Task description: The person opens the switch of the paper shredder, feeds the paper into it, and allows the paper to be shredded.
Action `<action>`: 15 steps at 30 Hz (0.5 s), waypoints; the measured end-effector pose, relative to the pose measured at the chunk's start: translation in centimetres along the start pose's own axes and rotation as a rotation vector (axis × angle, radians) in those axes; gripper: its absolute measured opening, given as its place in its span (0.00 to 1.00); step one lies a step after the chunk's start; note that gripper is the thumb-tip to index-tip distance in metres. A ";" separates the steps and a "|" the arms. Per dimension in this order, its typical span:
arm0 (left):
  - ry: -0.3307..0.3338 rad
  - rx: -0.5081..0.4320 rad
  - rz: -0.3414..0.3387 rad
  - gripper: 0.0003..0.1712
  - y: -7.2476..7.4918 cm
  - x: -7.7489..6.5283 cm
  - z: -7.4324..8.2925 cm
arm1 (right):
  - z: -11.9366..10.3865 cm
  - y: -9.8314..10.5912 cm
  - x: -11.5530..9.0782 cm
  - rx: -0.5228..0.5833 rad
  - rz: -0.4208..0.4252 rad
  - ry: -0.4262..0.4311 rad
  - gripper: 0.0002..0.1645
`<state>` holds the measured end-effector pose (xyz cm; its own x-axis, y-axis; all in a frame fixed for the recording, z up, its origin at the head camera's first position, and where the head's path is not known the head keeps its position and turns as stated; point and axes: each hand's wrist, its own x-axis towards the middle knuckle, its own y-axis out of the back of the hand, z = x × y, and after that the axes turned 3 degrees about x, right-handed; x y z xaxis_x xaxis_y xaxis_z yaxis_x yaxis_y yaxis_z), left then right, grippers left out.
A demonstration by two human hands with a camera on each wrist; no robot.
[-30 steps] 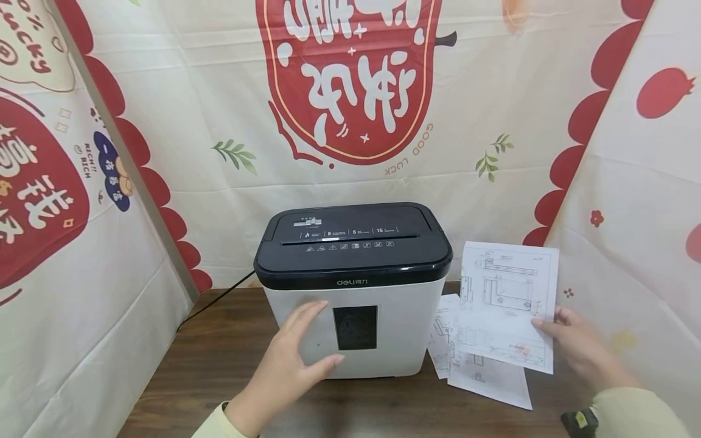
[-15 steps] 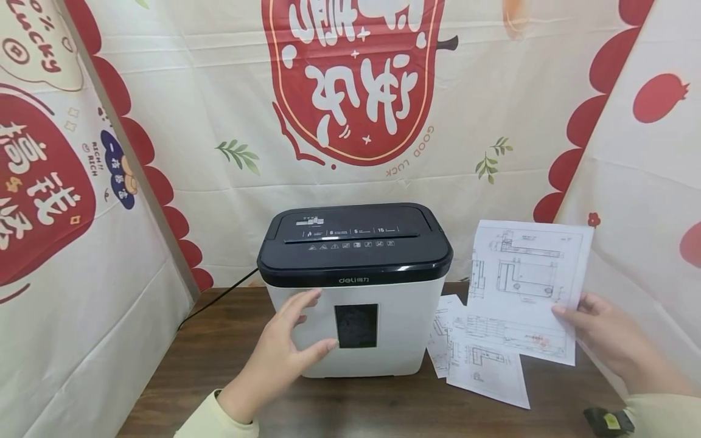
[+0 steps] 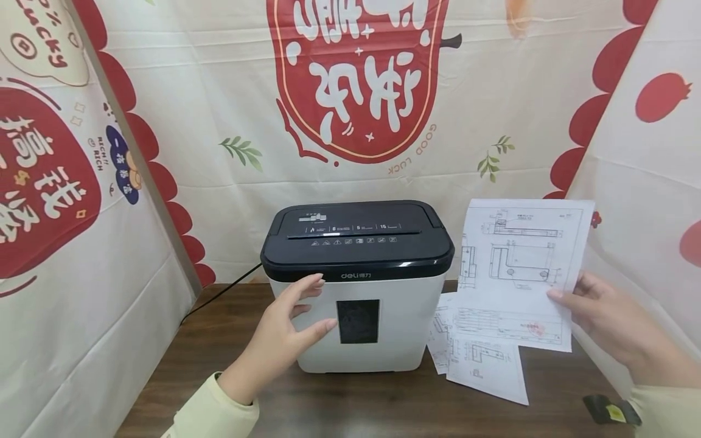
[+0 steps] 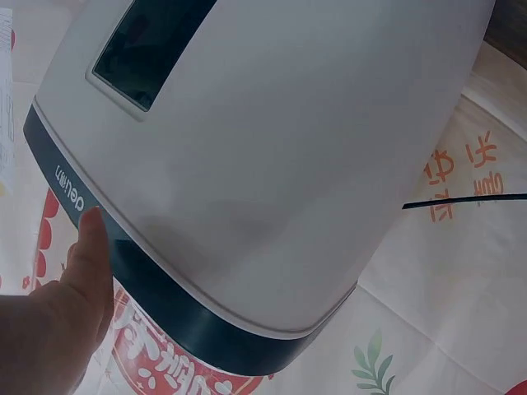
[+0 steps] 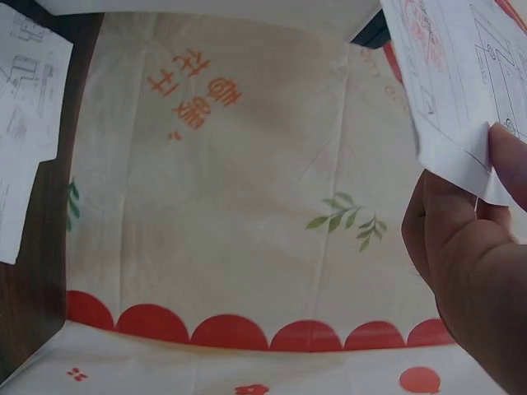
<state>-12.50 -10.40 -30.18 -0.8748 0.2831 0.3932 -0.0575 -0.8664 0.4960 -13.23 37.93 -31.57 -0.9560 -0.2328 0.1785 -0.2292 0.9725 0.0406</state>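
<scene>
The right grip (image 3: 610,319) was narrow, pinching a printed sheet (image 3: 512,298) near its lower right part, with the thumb on the front face. The sheet stood raised from that grip, up and to its left, its line drawings and a reddish stamp facing the head camera. In the right wrist view, the grip's other fingers lay behind the paper.

Below and left of the right grip, two loose sheets (image 3: 487,374) overlapped on the brown surface (image 3: 350,410), their upper part covered from the head camera by the held sheet. A small dark object (image 3: 610,410) with a yellow patch showed below this grip, beside the pale sleeve.

The left grip (image 3: 279,328) was wide, thumb and fingers parted, in front of a white shredder (image 3: 312,353). Whether it touched the casing could not be told. The shredder stood upright between the two grips, its dark window (image 3: 358,322) just right of the left grip and its black lid (image 3: 356,255) above it. A black cord (image 3: 219,296) ran left of that grip.
</scene>
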 end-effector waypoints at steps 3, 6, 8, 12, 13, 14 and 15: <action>0.008 -0.013 -0.006 0.37 0.1 0.3 0.3 | -0.7 -1.1 0.7 -0.029 0.005 -0.023 0.28; -0.004 -0.022 -0.011 0.36 0.2 0.7 0.5 | -1.2 -2.3 1.4 -0.027 0.008 -0.034 0.26; -0.008 -0.024 -0.020 0.36 0.3 0.9 0.7 | -1.5 -3.0 1.8 -0.013 0.004 -0.035 0.25; 0.004 -0.043 -0.039 0.36 0.5 1.4 1.0 | -2.0 -4.4 2.5 -0.060 0.019 -0.057 0.24; 0.010 -0.054 -0.043 0.36 0.5 1.5 1.0 | -2.2 -4.8 2.6 -0.075 0.022 -0.064 0.24; 0.015 -0.064 -0.045 0.36 0.6 1.7 1.1 | -2.3 -5.1 2.8 -0.084 0.015 -0.061 0.24; 0.020 -0.072 -0.046 0.36 0.6 1.8 1.2 | -2.5 -5.4 2.9 -0.091 0.010 -0.061 0.24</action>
<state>-13.53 -9.94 -28.22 -0.8796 0.3162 0.3554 -0.1322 -0.8802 0.4559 -14.34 31.96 -28.85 -0.9682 -0.2197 0.1197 -0.2043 0.9704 0.1289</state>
